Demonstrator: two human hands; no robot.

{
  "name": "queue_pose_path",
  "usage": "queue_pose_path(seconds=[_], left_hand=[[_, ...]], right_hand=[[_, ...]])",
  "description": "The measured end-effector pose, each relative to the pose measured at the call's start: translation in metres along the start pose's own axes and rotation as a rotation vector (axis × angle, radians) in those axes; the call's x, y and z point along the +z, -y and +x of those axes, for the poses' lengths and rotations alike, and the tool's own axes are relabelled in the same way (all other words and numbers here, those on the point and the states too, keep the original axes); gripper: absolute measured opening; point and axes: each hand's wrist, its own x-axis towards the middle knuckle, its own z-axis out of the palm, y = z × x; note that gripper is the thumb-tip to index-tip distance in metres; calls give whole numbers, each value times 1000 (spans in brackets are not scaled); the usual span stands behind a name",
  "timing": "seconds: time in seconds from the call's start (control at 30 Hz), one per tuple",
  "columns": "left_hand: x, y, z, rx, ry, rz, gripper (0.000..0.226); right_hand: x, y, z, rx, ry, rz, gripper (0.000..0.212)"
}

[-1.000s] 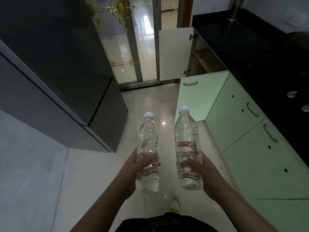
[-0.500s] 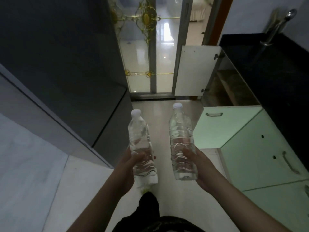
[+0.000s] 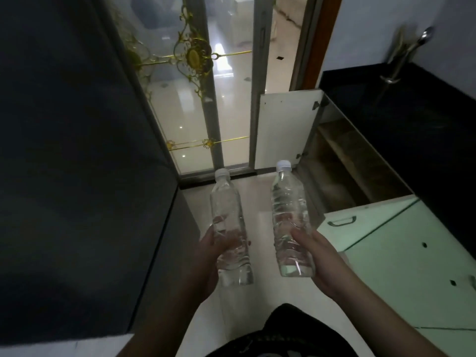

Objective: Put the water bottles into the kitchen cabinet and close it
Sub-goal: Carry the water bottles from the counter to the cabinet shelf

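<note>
I carry two clear water bottles with white caps, both upright. My left hand (image 3: 206,256) grips the lower half of the left bottle (image 3: 228,215). My right hand (image 3: 319,258) grips the lower half of the right bottle (image 3: 288,207). Ahead on the right the kitchen cabinet (image 3: 334,166) stands open under the black counter, its white door (image 3: 286,127) swung out toward the floor space. A shelf shows inside; the interior is dim.
A tall dark fridge (image 3: 77,150) fills the left side. Pale green cabinet doors (image 3: 401,258) with handles run along the right under the black counter (image 3: 412,119). A glass door with gold ornament (image 3: 195,81) closes the far end. A tap (image 3: 404,50) stands on the counter.
The view has advanced along the kitchen floor; the open cabinet and glass door are nearer and larger. Both bottles stay upright in my hands.
</note>
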Motion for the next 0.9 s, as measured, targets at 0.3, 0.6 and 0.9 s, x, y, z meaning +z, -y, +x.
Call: queue_pose_path(seconds=[0.3,0.6,0.9], left_hand=[[39,-48,176,-74,131,159,60],[88,-113,314,-223,230,210,76],[124,-147,442,-341,388,303,63]], right_hand=[[-48,47,131,2,-186,36,88],[-91,107,242,34,-301,41,64],[-105,135,316,-25,-449,194,53]])
